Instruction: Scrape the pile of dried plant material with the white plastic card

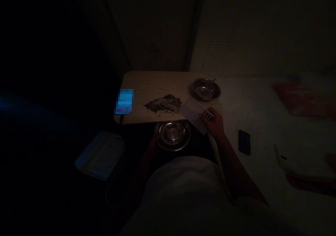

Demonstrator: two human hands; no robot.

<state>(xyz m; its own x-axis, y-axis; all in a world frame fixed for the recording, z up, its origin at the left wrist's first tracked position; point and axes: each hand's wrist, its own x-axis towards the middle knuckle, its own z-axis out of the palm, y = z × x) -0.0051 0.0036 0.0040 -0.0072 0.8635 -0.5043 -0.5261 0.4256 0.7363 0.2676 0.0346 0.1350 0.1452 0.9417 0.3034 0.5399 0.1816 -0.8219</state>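
In dim light, a loose pile of small dark bits lies on a pale wooden table; I cannot tell what they are. My right hand grips a white flat plastic piece with a row of slots, its far end near the pile's right side. Just below the table's front edge, my left hand holds a shiny metal bowl by its left rim. A few dark bits lie inside that bowl. A second metal bowl, with a thin handle sticking out, stands at the table's back right.
At the table's left edge is a blurred-out bright blue patch. A dark phone lies on the pale surface to the right, with reddish items farther off. A light-coloured flat object sits low at the left.
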